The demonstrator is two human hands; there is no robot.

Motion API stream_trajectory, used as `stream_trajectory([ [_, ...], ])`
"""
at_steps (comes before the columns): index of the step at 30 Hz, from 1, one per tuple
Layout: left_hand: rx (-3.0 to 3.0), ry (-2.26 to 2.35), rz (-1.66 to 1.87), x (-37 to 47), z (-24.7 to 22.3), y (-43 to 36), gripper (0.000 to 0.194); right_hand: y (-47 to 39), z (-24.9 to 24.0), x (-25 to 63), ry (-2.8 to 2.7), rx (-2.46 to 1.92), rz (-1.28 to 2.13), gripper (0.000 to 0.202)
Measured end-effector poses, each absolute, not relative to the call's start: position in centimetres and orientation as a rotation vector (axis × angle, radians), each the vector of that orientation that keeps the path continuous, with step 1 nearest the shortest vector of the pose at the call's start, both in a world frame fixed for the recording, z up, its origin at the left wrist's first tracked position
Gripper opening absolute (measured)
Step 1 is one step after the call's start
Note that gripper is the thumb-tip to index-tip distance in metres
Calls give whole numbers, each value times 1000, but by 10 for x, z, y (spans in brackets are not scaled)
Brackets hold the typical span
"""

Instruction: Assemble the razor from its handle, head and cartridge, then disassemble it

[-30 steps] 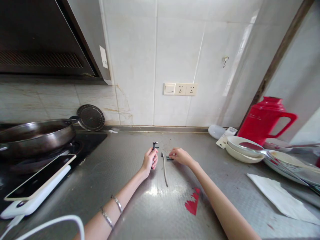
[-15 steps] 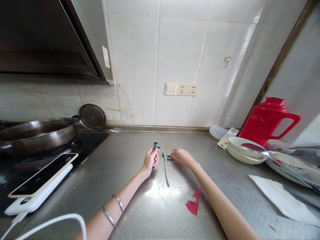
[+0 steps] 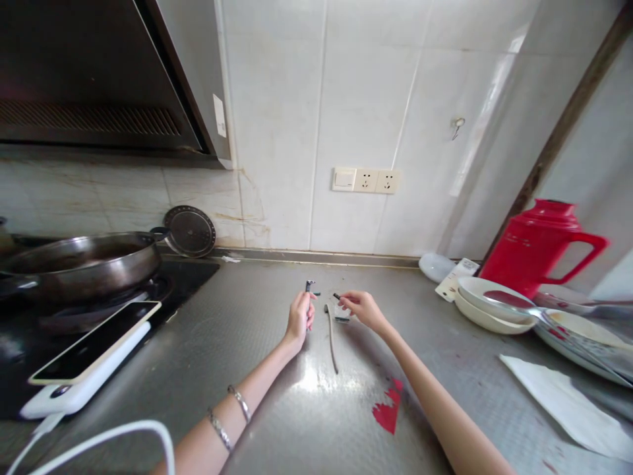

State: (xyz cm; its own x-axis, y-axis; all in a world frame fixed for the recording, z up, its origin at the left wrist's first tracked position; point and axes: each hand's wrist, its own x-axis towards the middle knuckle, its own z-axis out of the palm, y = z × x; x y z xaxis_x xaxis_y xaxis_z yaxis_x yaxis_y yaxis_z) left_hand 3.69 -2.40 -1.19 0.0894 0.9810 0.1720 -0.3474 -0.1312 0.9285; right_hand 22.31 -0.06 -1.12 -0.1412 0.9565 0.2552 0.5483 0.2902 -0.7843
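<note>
My left hand (image 3: 299, 318) is closed around a small dark-handled tool (image 3: 309, 286), held upright with its silvery head above the fingers. A short dark green bit (image 3: 317, 293) shows just right of it. My right hand (image 3: 364, 309) pinches a small dark piece (image 3: 337, 295) between thumb and fingertips; its kind is too small to make out. Below those fingertips lies a small clear packet or box (image 3: 341, 313) with a dark edge. Between the hands, a thin greyish stick-like thing (image 3: 332, 338) with a dark end rests on the metal counter (image 3: 277, 422).
A torn red scrap (image 3: 386, 414) lies near my right forearm. At left are a pan (image 3: 93, 267) on the stove and a phone (image 3: 96, 340) on a white power bank with a cable. Bowls (image 3: 487, 307), a red thermos (image 3: 537, 247) and white paper (image 3: 564, 402) stand or lie right.
My right hand has lifted slightly off the counter with a small dark piece in its fingertips, uncovering the clear packet below. My left hand keeps its hold. The view has shifted a little.
</note>
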Motion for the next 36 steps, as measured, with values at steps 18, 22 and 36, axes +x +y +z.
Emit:
stream_trajectory([
  [18, 1435, 830, 1324, 56, -18, -47, 12, -9, 14, 199, -1481, -1075, 884, 27],
  [22, 1447, 844, 1316, 55, -16, -48, 13, -12, 18, 200, -1493, -1012, 825, 27],
  [36, 1425, 859, 1324, 53, -12, -50, 15, -22, 27, 195, -1593, -940, 739, 20],
])
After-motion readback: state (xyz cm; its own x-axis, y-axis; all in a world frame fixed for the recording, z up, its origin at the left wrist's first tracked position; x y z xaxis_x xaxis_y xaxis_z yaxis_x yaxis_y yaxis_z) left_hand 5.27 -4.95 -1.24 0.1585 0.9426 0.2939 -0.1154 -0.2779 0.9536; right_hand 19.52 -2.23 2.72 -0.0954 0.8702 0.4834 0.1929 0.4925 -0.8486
